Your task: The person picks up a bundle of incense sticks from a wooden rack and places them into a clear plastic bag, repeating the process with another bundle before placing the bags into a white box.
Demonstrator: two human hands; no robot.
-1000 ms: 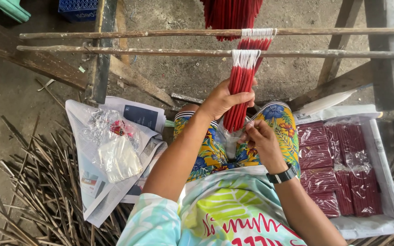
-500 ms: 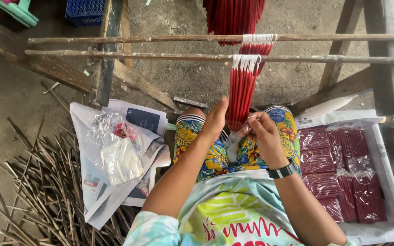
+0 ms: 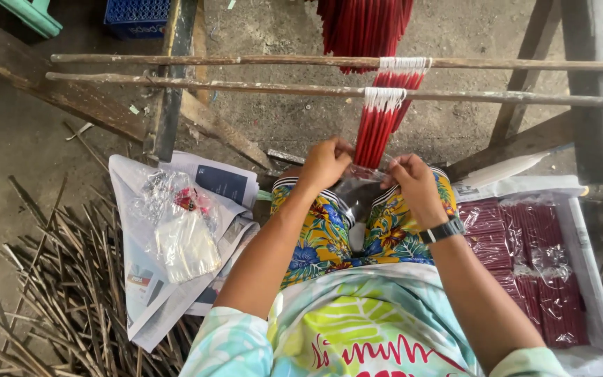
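Counts: 2 hands, 1 clear plastic bag [image 3: 359, 188], 1 hanging bundle of red sticks [image 3: 378, 129] with white ends, 2 horizontal poles, 1 white tray [image 3: 587, 258], 1 heap of clear bags [image 3: 179, 227] on newspaper [image 3: 141, 293]

Landmark = lower pole [image 3: 246, 85]. Bundle hangs from it, right of its middle; a second red bundle [image 3: 364, 28] hangs beyond the upper pole [image 3: 246, 61]

Left hand [image 3: 324, 164] below the lower pole, fingers pinched on the bag's left top edge. Right hand [image 3: 417, 185], watch on wrist, pinched on the right top edge. Bag mouth sits right at the bundle's lower tip, over the lap

Tray with wrapped red packs is below the pole, far right; newspaper heap below it, left

Vs 0.5 s ago: left hand was gripping the bundle itself, now it's off the sticks and on the bag; both hands closer together
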